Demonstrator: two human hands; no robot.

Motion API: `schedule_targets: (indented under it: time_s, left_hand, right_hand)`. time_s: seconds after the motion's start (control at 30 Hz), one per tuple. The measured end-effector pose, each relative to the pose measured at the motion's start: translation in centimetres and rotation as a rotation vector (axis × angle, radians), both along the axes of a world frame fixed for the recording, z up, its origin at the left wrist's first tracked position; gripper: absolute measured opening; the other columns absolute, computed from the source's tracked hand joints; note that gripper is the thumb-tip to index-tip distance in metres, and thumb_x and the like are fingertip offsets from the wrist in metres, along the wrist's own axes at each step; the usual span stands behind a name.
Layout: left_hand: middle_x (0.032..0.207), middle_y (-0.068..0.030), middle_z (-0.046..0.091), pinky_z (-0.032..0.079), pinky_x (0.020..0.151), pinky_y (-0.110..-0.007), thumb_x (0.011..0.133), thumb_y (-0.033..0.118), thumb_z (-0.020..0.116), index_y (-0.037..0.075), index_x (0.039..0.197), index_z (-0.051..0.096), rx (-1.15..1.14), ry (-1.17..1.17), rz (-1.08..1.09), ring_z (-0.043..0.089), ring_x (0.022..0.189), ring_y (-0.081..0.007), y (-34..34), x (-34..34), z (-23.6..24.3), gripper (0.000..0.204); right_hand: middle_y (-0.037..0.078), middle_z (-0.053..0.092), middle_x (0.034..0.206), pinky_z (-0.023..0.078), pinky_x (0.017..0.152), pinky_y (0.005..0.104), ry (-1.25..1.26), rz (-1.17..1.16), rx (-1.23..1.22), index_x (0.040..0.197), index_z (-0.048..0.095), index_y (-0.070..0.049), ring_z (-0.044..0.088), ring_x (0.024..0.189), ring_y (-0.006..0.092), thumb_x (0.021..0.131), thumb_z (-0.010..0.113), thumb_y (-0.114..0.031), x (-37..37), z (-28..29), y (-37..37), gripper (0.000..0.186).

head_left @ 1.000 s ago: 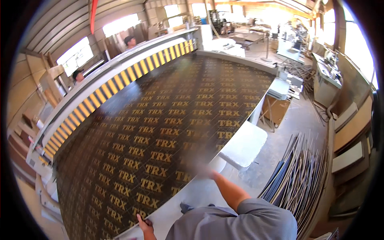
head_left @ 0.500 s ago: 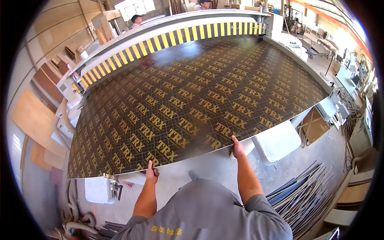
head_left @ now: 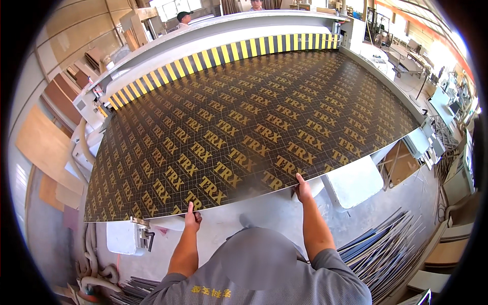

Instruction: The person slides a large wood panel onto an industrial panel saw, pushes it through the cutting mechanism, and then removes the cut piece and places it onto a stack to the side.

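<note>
A worker's left hand (head_left: 192, 219) and right hand (head_left: 303, 189) gripped the near edge of a large dark printed panel (head_left: 254, 127), thumbs on top, steadying it flat on the saw table (head_left: 356, 180).

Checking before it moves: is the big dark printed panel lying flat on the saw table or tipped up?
Flat: the dark printed panel lies on the machine table, both hands gripping its near edge.

Both arms are stretched forward from the lower edge. The left hand (head_left: 192, 219) is closed over the near edge of the dark printed panel (head_left: 254, 127), thumb laid on top. The right hand (head_left: 303, 189) is clamped on the same edge, further right, thumb likewise raised.
</note>
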State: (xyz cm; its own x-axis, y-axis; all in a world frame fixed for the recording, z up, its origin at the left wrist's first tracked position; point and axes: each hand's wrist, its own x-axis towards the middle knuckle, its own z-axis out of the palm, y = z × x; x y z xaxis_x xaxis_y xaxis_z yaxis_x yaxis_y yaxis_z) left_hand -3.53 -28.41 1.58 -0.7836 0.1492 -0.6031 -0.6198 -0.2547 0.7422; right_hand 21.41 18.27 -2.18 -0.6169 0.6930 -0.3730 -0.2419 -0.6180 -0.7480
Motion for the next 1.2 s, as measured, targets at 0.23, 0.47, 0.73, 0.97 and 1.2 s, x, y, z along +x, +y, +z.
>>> schedule_targets:
  time_s: [0.23,0.47,0.73,0.97,1.2]
  left_hand:
    - [0.055,0.0040,0.030,0.022,0.045,-0.029,0.097,0.051,0.070,0.018,0.084,0.051,0.005,-0.003,-0.003,0.029,0.045,-0.0122,0.3,0.2,0.6,0.040]
    - [0.055,0.0038,0.030,0.022,0.045,-0.028,0.097,0.050,0.071,0.019,0.084,0.049,0.013,-0.007,0.000,0.029,0.045,-0.0119,0.2,0.0,-0.1,0.041]
    - [0.054,0.0035,0.029,0.023,0.045,-0.028,0.098,0.052,0.069,0.018,0.083,0.049,0.063,-0.007,-0.018,0.029,0.045,-0.0124,0.0,-0.2,-0.5,0.042]
    - [0.055,0.0027,0.040,0.026,0.047,-0.029,0.097,0.059,0.065,0.019,0.079,0.053,-0.083,0.054,-0.138,0.034,0.046,-0.0128,-1.4,-0.5,-1.6,0.046]
    - [0.061,0.0003,0.054,0.033,0.049,-0.031,0.096,0.070,0.057,0.019,0.081,0.059,-0.146,0.045,-0.106,0.047,0.051,-0.0150,0.5,0.4,-0.1,0.053]
  right_hand:
    - [0.005,0.072,0.117,0.055,0.084,0.0350,0.011,0.004,-0.021,0.128,0.065,-0.005,0.068,0.101,0.0189,0.100,0.069,-0.032,0.3,0.3,0.0,0.039]
    - [0.007,0.070,0.124,0.054,0.092,0.0390,-0.030,-0.002,-0.027,0.132,0.062,-0.003,0.067,0.109,0.0226,0.100,0.068,-0.030,0.4,-1.2,0.6,0.042]
    - [0.008,0.068,0.128,0.054,0.095,0.0405,-0.097,-0.030,0.010,0.135,0.060,-0.004,0.066,0.112,0.0228,0.101,0.067,-0.028,0.7,-2.5,1.0,0.043]
    - [0.009,0.068,0.127,0.055,0.095,0.0384,-0.055,0.010,0.020,0.137,0.058,-0.002,0.068,0.109,0.0232,0.101,0.065,-0.028,0.7,-0.3,-0.2,0.045]
    - [0.011,0.068,0.128,0.055,0.097,0.0382,-0.101,0.010,0.036,0.138,0.057,0.001,0.068,0.112,0.0244,0.101,0.065,-0.025,0.9,-1.9,0.4,0.046]
